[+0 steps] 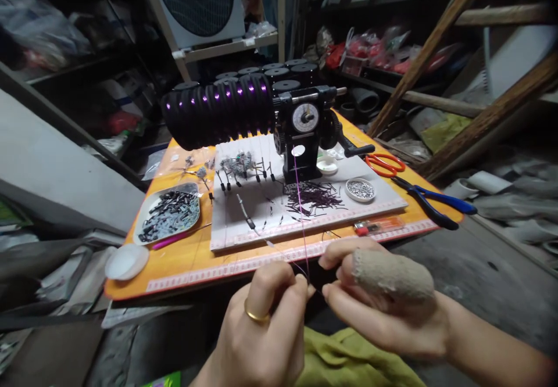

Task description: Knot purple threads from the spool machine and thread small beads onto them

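Note:
My left hand (268, 317), with a gold ring on one finger, pinches the lower end of a purple line (300, 201) between thumb and index finger. The line runs down from a black winding machine (300, 125) with a round dial and a crank. A thin pale line with a small dark float-like piece (250, 223) on it also leads to this pinch. Just to the right, my right hand (370, 294) has its fingers curled, a beige cloth cover on one of them. A short dark strand reaches its thumb tip; the exact grip is partly hidden.
On the orange table (168, 282) lie a white board (226, 236), a tray of small dark and grey parts (143, 207), a dish of silver beads (360, 190), dark short tubes (316, 198), orange-handled scissors (386, 165) and blue-handled pliers (436, 198). Black spools (218, 108) line the machine.

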A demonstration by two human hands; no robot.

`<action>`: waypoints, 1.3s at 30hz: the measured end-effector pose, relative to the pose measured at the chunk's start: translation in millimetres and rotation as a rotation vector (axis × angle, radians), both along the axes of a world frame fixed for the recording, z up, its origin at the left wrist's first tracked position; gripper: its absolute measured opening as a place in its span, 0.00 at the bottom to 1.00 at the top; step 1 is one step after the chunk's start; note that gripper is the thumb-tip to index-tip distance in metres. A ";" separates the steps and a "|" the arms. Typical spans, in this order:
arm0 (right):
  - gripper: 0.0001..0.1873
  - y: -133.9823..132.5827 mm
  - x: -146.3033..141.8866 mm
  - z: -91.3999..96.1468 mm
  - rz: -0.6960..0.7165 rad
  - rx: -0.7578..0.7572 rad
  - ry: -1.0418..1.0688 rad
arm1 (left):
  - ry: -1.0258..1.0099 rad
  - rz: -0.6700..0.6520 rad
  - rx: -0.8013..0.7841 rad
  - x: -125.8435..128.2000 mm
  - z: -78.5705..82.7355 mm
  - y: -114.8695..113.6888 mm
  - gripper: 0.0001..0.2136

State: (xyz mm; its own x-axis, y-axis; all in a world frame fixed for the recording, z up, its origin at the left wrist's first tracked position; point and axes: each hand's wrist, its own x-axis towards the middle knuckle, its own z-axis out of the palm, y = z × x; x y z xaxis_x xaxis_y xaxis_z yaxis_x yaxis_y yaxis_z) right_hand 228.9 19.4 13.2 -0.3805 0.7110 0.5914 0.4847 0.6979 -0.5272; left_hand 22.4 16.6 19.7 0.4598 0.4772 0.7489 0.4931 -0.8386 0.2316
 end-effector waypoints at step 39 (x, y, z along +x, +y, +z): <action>0.05 24.2 -32.9 38.1 0.149 0.316 -0.121 | -1.022 -0.513 -1.699 -11.5 14.9 13.4 0.13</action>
State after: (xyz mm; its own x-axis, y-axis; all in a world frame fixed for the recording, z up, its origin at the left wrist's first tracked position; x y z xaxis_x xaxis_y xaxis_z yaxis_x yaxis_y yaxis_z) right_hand 196.1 43.6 51.3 -0.5467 0.4322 0.7172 0.4114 0.8846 -0.2195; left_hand 10.9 29.9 34.5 0.5403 0.8181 -0.1972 -0.4565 0.4818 0.7480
